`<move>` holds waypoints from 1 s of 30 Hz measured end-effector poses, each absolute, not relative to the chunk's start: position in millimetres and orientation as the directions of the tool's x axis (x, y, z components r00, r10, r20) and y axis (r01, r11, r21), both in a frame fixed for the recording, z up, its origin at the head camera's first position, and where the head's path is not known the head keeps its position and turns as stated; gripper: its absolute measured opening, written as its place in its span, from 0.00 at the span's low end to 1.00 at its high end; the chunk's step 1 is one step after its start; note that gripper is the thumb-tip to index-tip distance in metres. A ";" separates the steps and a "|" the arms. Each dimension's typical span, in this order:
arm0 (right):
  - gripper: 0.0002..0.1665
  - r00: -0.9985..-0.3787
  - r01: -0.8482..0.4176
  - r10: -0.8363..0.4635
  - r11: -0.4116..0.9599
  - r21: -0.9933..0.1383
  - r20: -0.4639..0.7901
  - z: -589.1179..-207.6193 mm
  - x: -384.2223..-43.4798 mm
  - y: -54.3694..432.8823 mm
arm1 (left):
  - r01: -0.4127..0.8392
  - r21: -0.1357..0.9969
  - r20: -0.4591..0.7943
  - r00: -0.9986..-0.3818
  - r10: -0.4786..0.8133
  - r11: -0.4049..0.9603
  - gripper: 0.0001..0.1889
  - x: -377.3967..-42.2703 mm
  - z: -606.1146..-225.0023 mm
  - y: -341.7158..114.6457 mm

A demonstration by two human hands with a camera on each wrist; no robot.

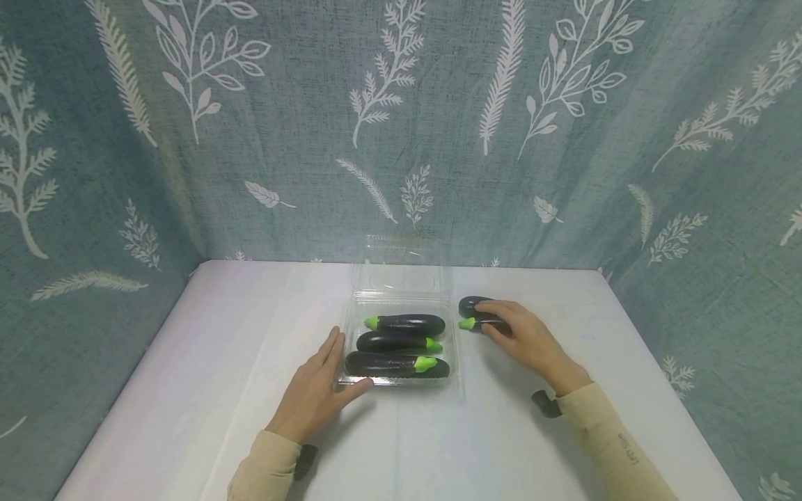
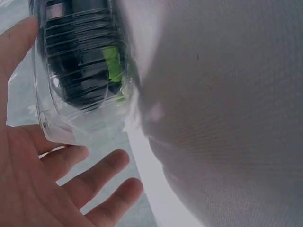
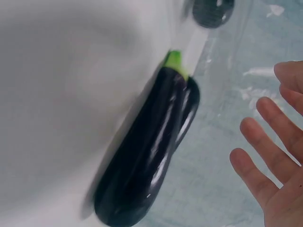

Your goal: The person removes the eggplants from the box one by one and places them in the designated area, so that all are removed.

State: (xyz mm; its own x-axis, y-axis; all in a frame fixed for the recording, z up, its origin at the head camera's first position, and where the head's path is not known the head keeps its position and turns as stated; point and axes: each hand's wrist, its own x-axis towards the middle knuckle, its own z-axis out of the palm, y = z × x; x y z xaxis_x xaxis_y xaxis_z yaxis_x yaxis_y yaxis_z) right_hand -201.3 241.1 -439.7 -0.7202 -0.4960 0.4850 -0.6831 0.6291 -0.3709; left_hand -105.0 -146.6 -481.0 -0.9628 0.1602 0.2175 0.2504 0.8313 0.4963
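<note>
Glossy, near-black eggplants (image 1: 410,323) with bright green stems lie in a clear plastic box (image 1: 454,344) on the white desk (image 1: 207,390). At least four are in there, side by side and roughly crosswise; the back one's stem points left, and the two stems in front of it point right. The box is thin and ribbed, with a see-through hinged lid (image 1: 401,278) raised at its rear. Two more eggplants, smooth and plump, lie against each other just right of the box; the near one (image 3: 142,151) is long and widens toward its rounded end. The right hand (image 1: 529,341) is over this pair, fingers spread and gripping neither. The left hand (image 1: 313,395) has its fingers spread at the box's near left corner, thumb against its side. Behind hangs a grey-green woven curtain (image 1: 313,174) with white leaf prints.
</note>
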 end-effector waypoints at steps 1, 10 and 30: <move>0.24 -0.718 -0.687 -0.500 0.623 -0.374 0.485 -438.6 -200.0 238.8 | 0.250 0.497 0.216 -0.963 0.160 0.831 0.56 -105.1 -481.0 -146.8; 0.28 -0.701 -0.709 -0.533 0.592 -0.383 0.473 -433.6 -184.7 219.2 | 0.248 0.503 0.215 -0.964 0.158 0.828 0.56 -105.0 -481.0 -146.6; 0.28 -0.635 -0.771 -0.655 0.504 -0.390 0.409 -443.6 -159.2 168.7 | 0.250 0.497 0.225 -0.962 0.155 0.831 0.56 -105.3 -482.0 -145.9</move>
